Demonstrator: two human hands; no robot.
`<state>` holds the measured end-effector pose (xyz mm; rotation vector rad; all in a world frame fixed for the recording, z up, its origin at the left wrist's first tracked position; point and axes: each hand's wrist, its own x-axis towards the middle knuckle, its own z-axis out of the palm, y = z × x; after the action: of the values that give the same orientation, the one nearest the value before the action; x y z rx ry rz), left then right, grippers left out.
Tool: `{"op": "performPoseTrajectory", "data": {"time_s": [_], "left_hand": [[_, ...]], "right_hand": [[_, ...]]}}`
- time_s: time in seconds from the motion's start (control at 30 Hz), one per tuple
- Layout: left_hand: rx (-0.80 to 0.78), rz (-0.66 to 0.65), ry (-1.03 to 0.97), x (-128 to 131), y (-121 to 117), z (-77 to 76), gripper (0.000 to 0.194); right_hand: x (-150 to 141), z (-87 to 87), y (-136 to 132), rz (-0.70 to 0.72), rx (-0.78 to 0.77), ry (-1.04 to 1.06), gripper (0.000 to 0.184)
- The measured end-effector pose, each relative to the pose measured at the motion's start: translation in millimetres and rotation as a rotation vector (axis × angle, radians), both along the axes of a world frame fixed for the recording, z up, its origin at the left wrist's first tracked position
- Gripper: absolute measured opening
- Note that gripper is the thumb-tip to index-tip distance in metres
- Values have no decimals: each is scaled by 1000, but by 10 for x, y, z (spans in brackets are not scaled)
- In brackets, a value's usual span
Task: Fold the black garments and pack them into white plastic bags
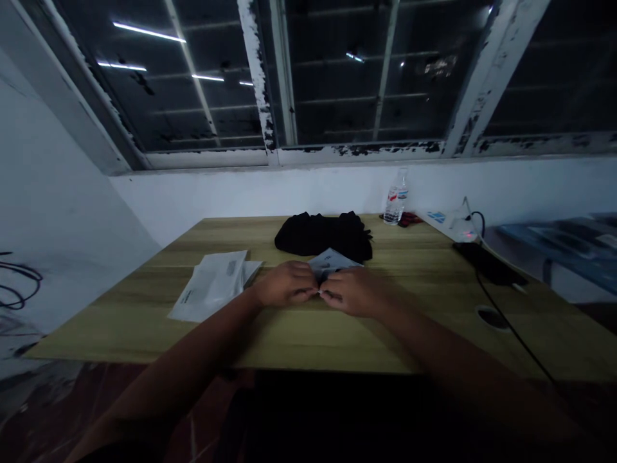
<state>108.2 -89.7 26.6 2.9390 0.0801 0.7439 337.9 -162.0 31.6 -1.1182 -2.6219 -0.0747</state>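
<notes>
At the middle of the desk, my left hand (289, 283) and my right hand (354, 291) meet, fingertips nearly touching. Both are closed in a pinch on the near edge of a pale plastic bag (330, 259) with faint printing. Its far corner points away from me, and my fingers cover the rest. To the left of my left hand lies a small stack of similar whitish bags (212, 286) with small dark print. Just beyond the held bag is a bunched black cloth (322, 235).
A clear water bottle (396, 198) stands by the wall, with a dark red item (409, 219) beside it. Farther right are a white power strip (456, 225), a black phone-like slab (489, 262), a cable and a round desk hole (492, 317). Barred windows (361, 71) rise behind.
</notes>
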Motion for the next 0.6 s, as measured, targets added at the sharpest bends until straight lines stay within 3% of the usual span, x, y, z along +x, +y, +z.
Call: {"op": "performPoseTrajectory", "data": {"time_s": [0.2,0.4,0.6], "left_hand": [[-41,75,-120,-30,-11,75,18],[-82,138,-284,-230,153,112,22],[-59,267,-481,-465,373,115,22]], "right_hand": [[-10,37,38,-187,44,-20,23],[227,105,193,-393,11,-40,22],[491,238,193,-353,-27,-48,13]]}}
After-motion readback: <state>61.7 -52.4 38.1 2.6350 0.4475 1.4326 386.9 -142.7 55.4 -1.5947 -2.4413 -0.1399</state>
